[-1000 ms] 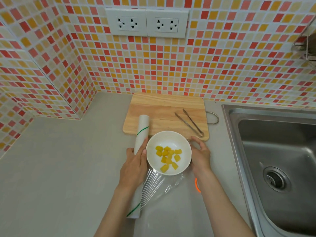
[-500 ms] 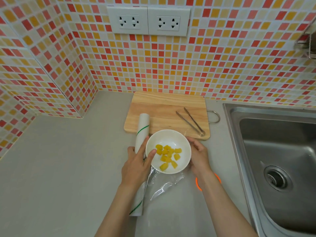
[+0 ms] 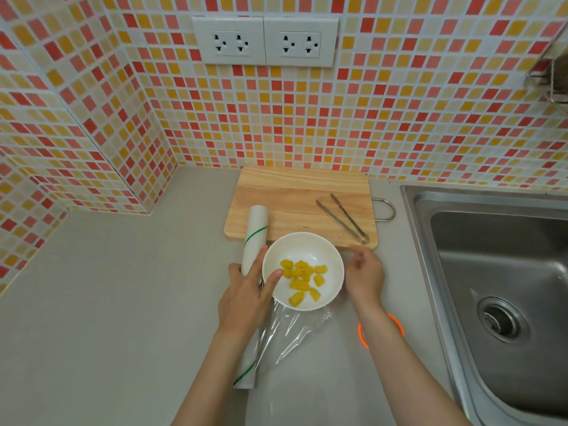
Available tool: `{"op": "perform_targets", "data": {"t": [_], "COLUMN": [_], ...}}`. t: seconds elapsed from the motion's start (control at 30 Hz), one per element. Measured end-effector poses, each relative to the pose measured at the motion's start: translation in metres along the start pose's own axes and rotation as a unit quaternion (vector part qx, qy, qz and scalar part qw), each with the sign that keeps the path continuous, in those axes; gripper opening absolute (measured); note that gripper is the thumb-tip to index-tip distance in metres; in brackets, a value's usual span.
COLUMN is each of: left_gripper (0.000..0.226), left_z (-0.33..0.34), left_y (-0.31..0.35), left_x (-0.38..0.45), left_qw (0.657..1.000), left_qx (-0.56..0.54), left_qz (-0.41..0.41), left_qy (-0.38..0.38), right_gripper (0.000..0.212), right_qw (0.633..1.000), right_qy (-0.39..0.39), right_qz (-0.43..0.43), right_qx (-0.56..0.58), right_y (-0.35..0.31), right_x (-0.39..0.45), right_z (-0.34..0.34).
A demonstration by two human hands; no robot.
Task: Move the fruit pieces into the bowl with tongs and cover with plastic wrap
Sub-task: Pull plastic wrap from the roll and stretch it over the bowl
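A white bowl [image 3: 325, 250] holds several yellow fruit pieces [image 3: 302, 279] on the grey counter, just in front of the wooden cutting board [image 3: 285, 198]. Clear plastic wrap [image 3: 292, 330] lies under and in front of the bowl, pulled off a white roll [image 3: 254, 238] along the bowl's left side. My left hand [image 3: 246, 299] lies over the roll with its thumb on the bowl's left rim. My right hand [image 3: 365, 275] sits at the bowl's right side, fingers curled, seemingly pinching the wrap's edge. Metal tongs [image 3: 342, 218] lie on the board's right part.
A steel sink [image 3: 504, 272] fills the right side. An orange ring [image 3: 364, 336] lies on the counter under my right forearm. Tiled walls close the back and left, with two sockets [image 3: 266, 41] above the board. Bare counter [image 3: 107, 302] extends left.
My left thumb has moved from the roll onto the bowl's rim. My right hand has come off the bowl's side, and the wrap in front of the bowl has bunched up.
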State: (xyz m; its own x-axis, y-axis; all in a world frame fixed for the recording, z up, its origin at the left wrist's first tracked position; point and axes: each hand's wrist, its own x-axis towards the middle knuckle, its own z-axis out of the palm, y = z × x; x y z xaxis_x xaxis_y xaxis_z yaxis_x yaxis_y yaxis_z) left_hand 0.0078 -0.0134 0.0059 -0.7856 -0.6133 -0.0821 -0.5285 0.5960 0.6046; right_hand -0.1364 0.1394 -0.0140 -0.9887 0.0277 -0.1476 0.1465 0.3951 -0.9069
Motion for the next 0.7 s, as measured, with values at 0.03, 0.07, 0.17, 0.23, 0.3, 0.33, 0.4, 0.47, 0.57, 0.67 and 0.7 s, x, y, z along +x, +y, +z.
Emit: {"op": "perform_targets", "data": {"t": [0.03,0.07,0.17,0.23,0.3,0.33,0.4,0.47,0.57,0.67,0.7], "left_gripper": [0.062,0.063,0.069,0.070,0.069,0.068,0.065,0.063,0.063,0.063,0.064], "left_z": [0.000,-0.001,-0.002,-0.003,-0.004,-0.004,-0.003,-0.003,-0.002,-0.003,-0.003], "left_y": [-0.001,-0.001,-0.003,-0.003,-0.003,-0.003,-0.002,-0.001,0.000,0.001,0.001], "left_x": [0.000,0.000,0.001,0.002,0.002,0.002,0.002,0.002,0.002,0.000,0.000], "left_qw": [1.000,1.000,1.000,1.000,1.000,1.000,1.000,1.000,1.000,1.000,1.000], "left_qx": [0.000,0.003,0.018,0.022,0.025,0.025,0.023,0.024,0.031,0.029,0.028], "left_qz": [0.000,0.000,-0.001,0.002,0.006,0.007,0.007,0.003,-0.002,-0.007,-0.009], "left_qy": [-0.001,-0.003,-0.008,-0.009,-0.008,-0.007,-0.003,0.000,0.002,-0.002,-0.003], "right_gripper": [0.034,0.035,0.030,0.030,0.032,0.033,0.034,0.040,0.053,0.068,0.070], "right_qw": [0.998,0.993,0.972,0.956,0.942,0.938,0.936,0.926,0.910,0.884,0.873], "right_qy": [0.036,0.055,-0.043,-0.178,-0.282,-0.312,-0.341,-0.355,-0.368,-0.394,-0.406], "right_qz": [-0.055,-0.106,-0.220,-0.229,-0.180,-0.143,-0.067,-0.010,0.029,0.079,0.095], "right_qx": [-0.007,0.007,0.065,0.051,0.034,0.034,0.063,0.129,0.189,0.240,0.254], "right_y": [-0.004,-0.012,-0.040,-0.055,-0.059,-0.055,-0.043,-0.034,-0.029,-0.024,-0.021], "right_x": [0.000,0.000,0.006,0.012,0.017,0.018,0.017,0.014,0.015,0.017,0.017], "right_z": [-0.004,-0.007,-0.012,-0.007,0.003,0.007,0.013,0.015,0.017,0.018,0.017]}}
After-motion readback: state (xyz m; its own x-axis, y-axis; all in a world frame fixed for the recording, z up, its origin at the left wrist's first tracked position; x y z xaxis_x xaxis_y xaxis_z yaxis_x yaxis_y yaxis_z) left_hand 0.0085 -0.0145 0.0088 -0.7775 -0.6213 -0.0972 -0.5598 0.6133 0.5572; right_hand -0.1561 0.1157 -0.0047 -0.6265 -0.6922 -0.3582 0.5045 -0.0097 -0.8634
